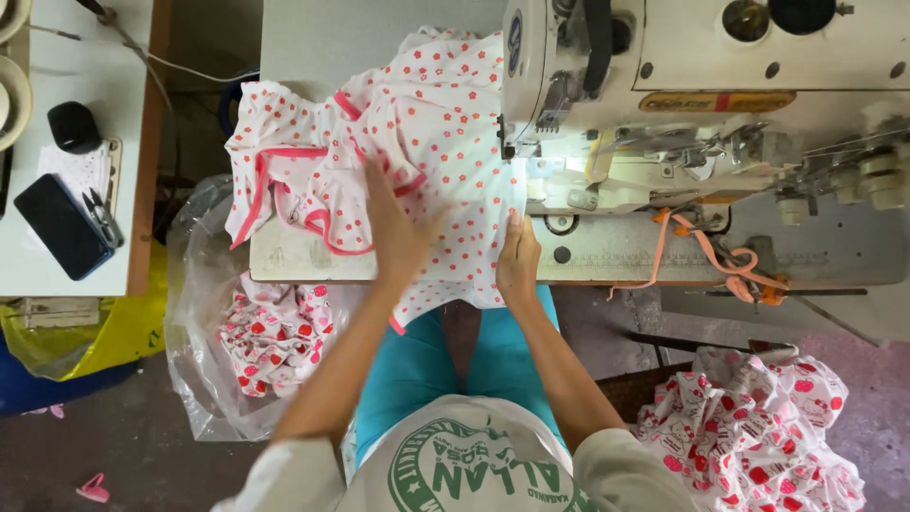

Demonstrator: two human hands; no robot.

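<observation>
A white garment with small pink flowers and pink binding (427, 142) lies bunched on the sewing table (303, 256), its right edge under the head of the white sewing machine (664, 104). My left hand (393, 228) rests flat on the cloth, fingers spread, pressing it down. My right hand (518, 258) pinches the front edge of the same cloth close to the needle area, which is lit by the machine's lamp.
A side table (128, 142) at left carries a dark phone (62, 228), small snips (102, 216) and a black cup (73, 126). A clear bag of printed cloth (265, 341) sits on the floor at left. Another printed pile (758, 427) lies at right. Pink binding tape (711, 251) hangs by the machine.
</observation>
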